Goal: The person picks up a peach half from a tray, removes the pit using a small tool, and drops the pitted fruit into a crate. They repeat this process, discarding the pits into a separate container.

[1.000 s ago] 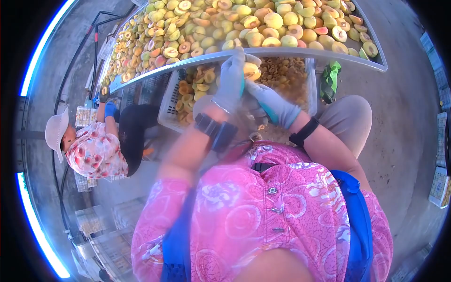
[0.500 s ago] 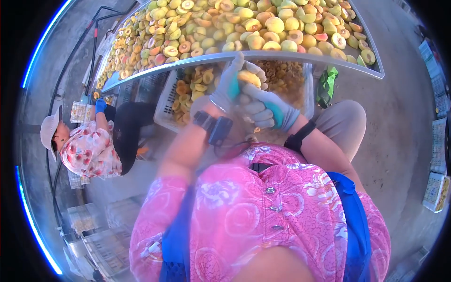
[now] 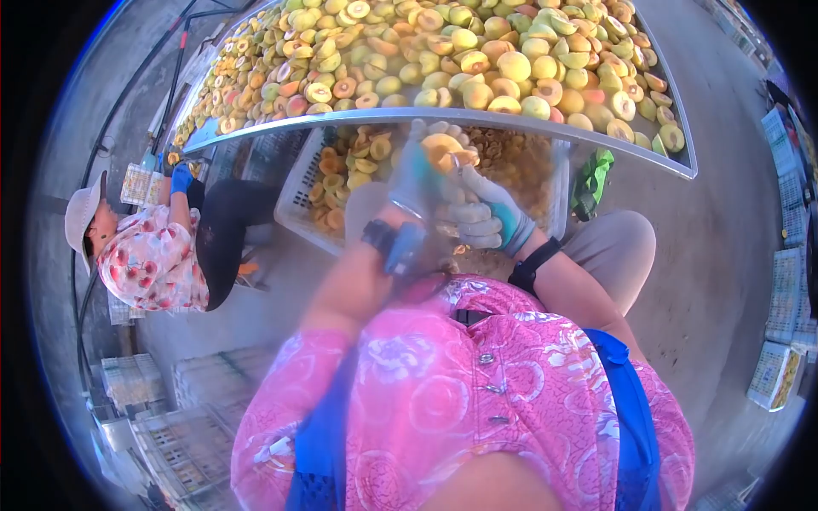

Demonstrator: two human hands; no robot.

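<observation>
Both my hands wear grey and teal gloves and meet just below the edge of a metal tray (image 3: 426,114) heaped with yellow-orange halved fruit. My left hand (image 3: 419,175) is wrapped round a fruit half (image 3: 443,152), cut face up. My right hand (image 3: 487,209) is closed beside it, its fingertips close to the fruit; a small tool may be in it, too blurred to make out. Under my hands stands a white crate (image 3: 298,194), with fruit halves (image 3: 341,183) on its left side and small brown pieces (image 3: 511,157) on its right.
A person (image 3: 158,247) in a light hat and blue glove sits at the left by the tray. A green bag (image 3: 591,183) lies right of the crate. Stacked crates (image 3: 179,447) stand at the lower left, others (image 3: 774,375) along the right edge. My knees flank the crate.
The fruit half in my left hand now shows its cut face more fully. My right hand has shifted slightly down and right of it. The whole view has tilted a little.
</observation>
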